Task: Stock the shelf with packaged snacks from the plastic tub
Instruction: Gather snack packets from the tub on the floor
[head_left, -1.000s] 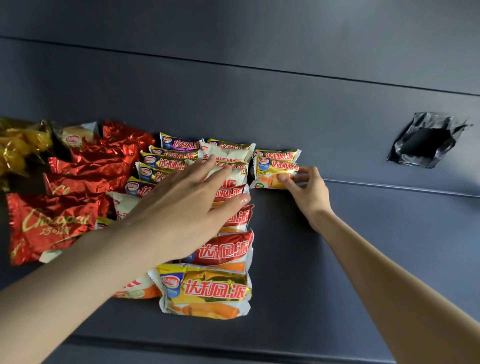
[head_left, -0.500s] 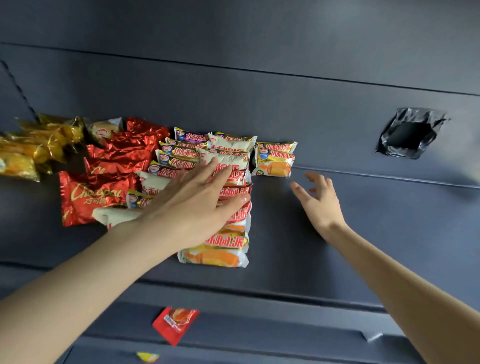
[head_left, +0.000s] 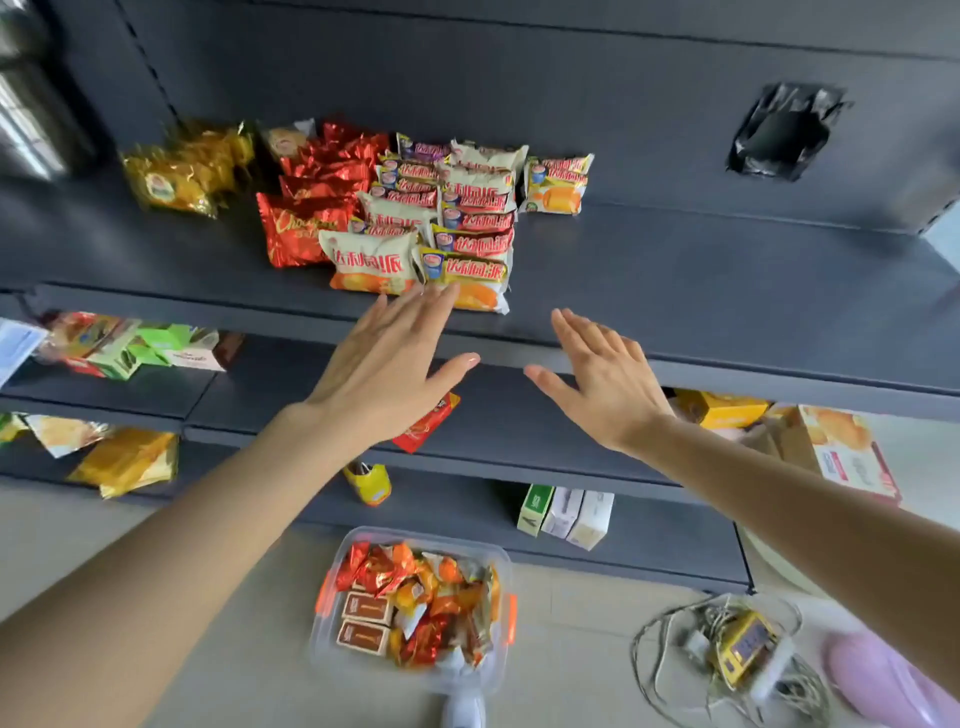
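Note:
Rows of packaged snacks (head_left: 447, 223) lie on the dark top shelf (head_left: 727, 291): cream and yellow cake packs, red foil packs (head_left: 301, 228) and gold packs (head_left: 176, 176) to their left. One small stack of yellow packs (head_left: 556, 184) sits apart at the right end. My left hand (head_left: 389, 374) hovers flat with straight fingers near the shelf's front edge, below the nearest packs. My right hand (head_left: 608, 379) is spread beside it and holds nothing. A clear plastic tub (head_left: 332, 639) with orange clips stands on the floor below, filled with several foil snacks and brown boxes.
Lower shelves carry green and white boxes (head_left: 150, 351), a red packet (head_left: 431, 421), a yellow packet (head_left: 369, 483), small cartons (head_left: 566, 514) and gold packs (head_left: 124, 462). An orange-print box (head_left: 841, 447) sits at the right. A tangle of cables with a yellow device (head_left: 737, 649) lies on the floor.
Both hands have drawn back from the snack rows to the shelf's front edge. The right hand let go of the yellow pack at the right end. The view dropped, revealing the tub.

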